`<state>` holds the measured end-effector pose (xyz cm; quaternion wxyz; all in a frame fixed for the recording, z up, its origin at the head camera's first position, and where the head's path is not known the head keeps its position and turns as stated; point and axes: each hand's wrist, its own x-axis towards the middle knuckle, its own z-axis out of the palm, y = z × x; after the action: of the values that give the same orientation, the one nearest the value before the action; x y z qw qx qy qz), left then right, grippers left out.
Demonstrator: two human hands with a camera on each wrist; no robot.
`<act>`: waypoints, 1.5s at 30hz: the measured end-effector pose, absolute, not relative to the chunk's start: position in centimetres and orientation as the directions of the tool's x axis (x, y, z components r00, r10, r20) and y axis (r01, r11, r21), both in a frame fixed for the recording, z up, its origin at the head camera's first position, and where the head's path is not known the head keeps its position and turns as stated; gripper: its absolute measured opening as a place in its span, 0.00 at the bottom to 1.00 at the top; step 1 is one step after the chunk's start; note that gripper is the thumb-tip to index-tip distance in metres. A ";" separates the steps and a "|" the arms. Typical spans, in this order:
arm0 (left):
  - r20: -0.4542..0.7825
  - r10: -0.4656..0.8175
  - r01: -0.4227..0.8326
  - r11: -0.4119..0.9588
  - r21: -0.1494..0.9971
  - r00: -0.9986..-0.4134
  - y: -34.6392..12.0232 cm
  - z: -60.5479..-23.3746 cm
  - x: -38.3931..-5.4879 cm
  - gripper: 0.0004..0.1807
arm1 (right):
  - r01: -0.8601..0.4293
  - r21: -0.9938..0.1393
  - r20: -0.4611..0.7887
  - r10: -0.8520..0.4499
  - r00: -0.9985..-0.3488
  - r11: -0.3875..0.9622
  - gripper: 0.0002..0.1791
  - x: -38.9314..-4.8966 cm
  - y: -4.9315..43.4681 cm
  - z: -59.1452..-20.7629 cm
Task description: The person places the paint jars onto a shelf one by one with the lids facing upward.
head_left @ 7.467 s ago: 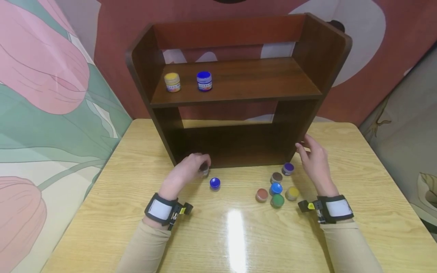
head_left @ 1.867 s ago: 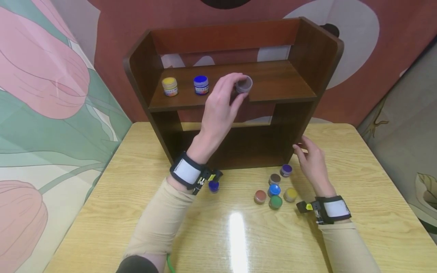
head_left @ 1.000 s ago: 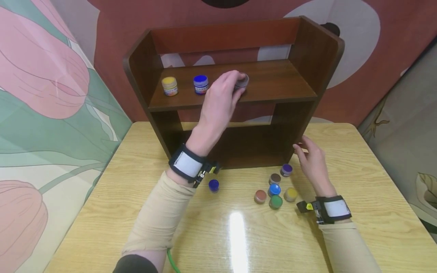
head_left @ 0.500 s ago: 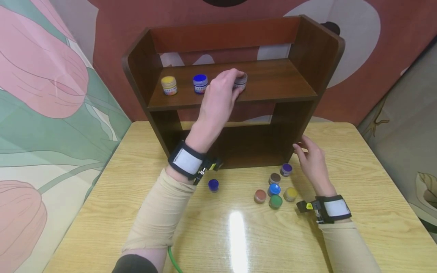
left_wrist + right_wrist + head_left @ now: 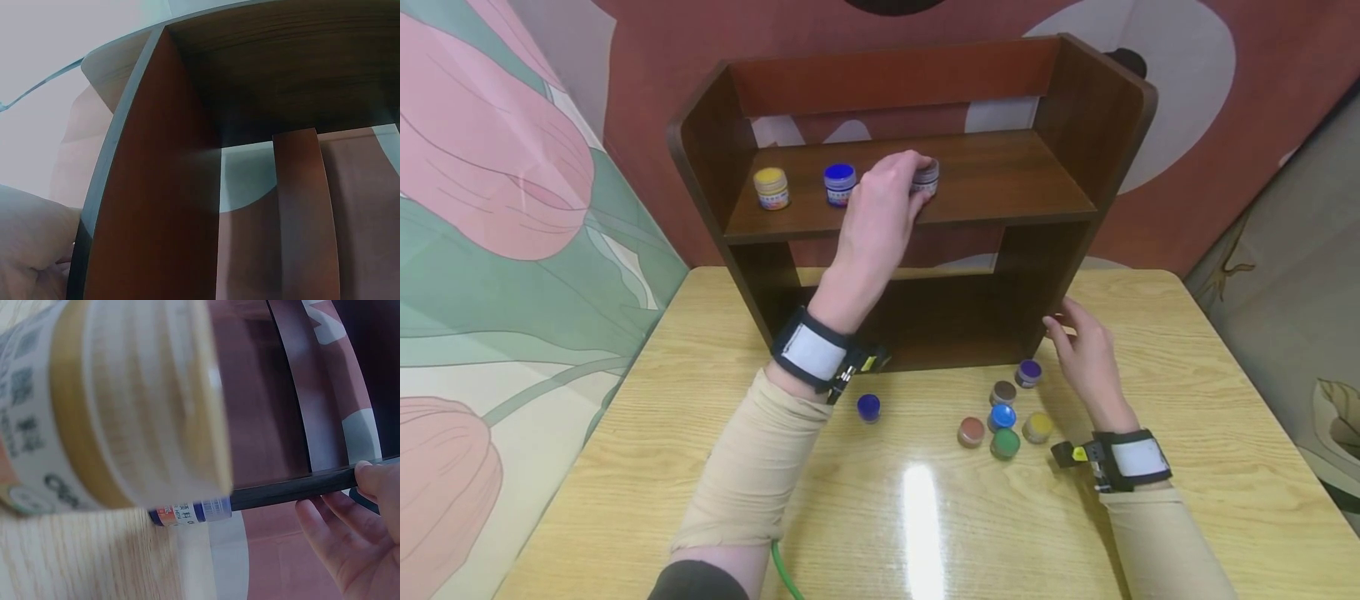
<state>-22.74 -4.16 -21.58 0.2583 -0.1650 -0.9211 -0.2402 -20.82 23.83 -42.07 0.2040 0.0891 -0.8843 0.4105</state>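
My left hand (image 5: 880,208) grips a small paint jar (image 5: 928,178) with a dark lid, upright at the upper shelf. The fingers hide its left side. To its left on that shelf stand a blue paint jar (image 5: 840,185) and a yellow paint jar (image 5: 771,188). In the left wrist view, only part of my left hand (image 5: 34,240) shows, beside the shelf board. My right hand (image 5: 1086,354) holds the right side panel of the dark wooden shelf unit (image 5: 1093,133). The right wrist view shows thumb and fingers on opposite faces of that panel's edge (image 5: 300,489).
On the table (image 5: 700,333), a dark blue jar (image 5: 868,407) stands by itself. Near my right wrist cluster purple (image 5: 1029,372), brown (image 5: 1003,394), light blue (image 5: 1002,417), yellow (image 5: 1038,427), green (image 5: 1005,443) and red-brown (image 5: 972,432) jars. A patterned wall rises behind the unit.
My left hand has carried the dark-lidded jar from the table up to the upper shelf. There the jar has gone from tilted to upright, shifting slightly left. My right hand has stayed at the panel.
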 end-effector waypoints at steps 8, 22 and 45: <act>0.564 0.173 0.433 0.824 0.366 -0.807 -4.1 -21.6 -22.7 0.18 | -0.315 -0.691 0.424 0.013 -0.905 0.651 0.21 -20.8 23.8 -42.0; 0.567 0.161 0.431 0.818 0.381 -0.807 -3.9 -21.7 -22.7 0.19 | -0.316 -0.695 0.425 0.014 -0.905 0.646 0.21 -20.8 23.9 -42.1; 0.609 0.182 0.455 0.827 0.330 -0.772 -4.2 -21.9 -22.4 0.28 | -0.312 -0.681 0.428 0.015 -0.904 0.662 0.20 -20.7 23.9 -42.0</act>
<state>-22.38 -4.18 -21.87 0.2889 -0.1750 -0.9111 -0.2364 -20.65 23.93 -41.96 0.2029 0.0837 -0.8887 0.4025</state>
